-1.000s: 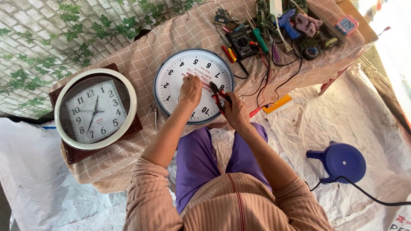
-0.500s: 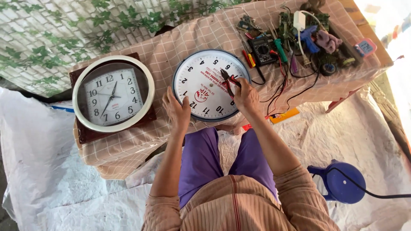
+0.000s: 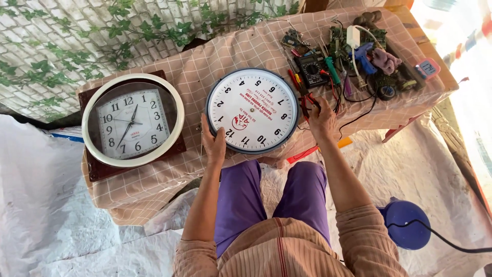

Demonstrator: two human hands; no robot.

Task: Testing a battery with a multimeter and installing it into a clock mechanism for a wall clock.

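The left hand [image 3: 212, 145] presses flat on the near-left rim of the round white dark-rimmed wall clock [image 3: 252, 110], steadying it on the checked tablecloth [image 3: 205, 61]. Right of that clock, the right hand [image 3: 322, 121] pinches a small red-and-black tool [image 3: 307, 104], beside scattered electronics tools [image 3: 359, 56]; left of it lies a cream-rimmed brown clock [image 3: 132, 121].

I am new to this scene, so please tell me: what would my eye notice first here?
The white round clock at the table's centre, its rim touched by the left hand. To its left lies a second clock on a dark brown square base. At the far right, the right hand meets a heap of tools and wires.
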